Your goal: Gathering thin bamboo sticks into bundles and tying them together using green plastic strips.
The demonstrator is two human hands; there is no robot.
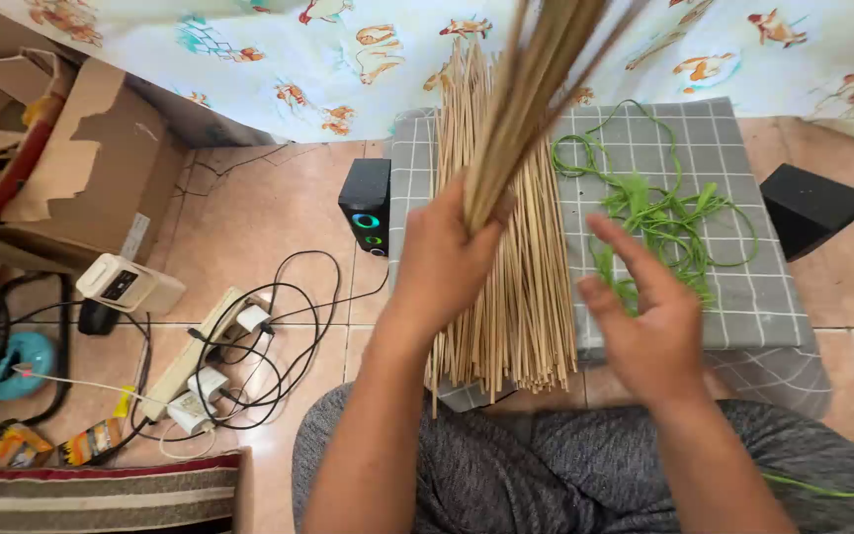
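My left hand (442,259) grips a bundle of thin tan sticks (531,94) that rises up and away, past the top of the view. Beneath it a bigger pile of the same sticks (531,297) lies lengthwise on a grey checked cushion (743,297). My right hand (644,321) hovers open just right of the pile, fingers apart, holding nothing. Beyond its fingertips a tangle of green string (669,213) lies on the cushion.
A small black speaker (365,206) with lit rings stands left of the cushion. A power strip (195,361) with plugs and looping cables lies on the tiled floor. Cardboard boxes (71,148) are at far left, a black wedge-shaped object (811,208) at right.
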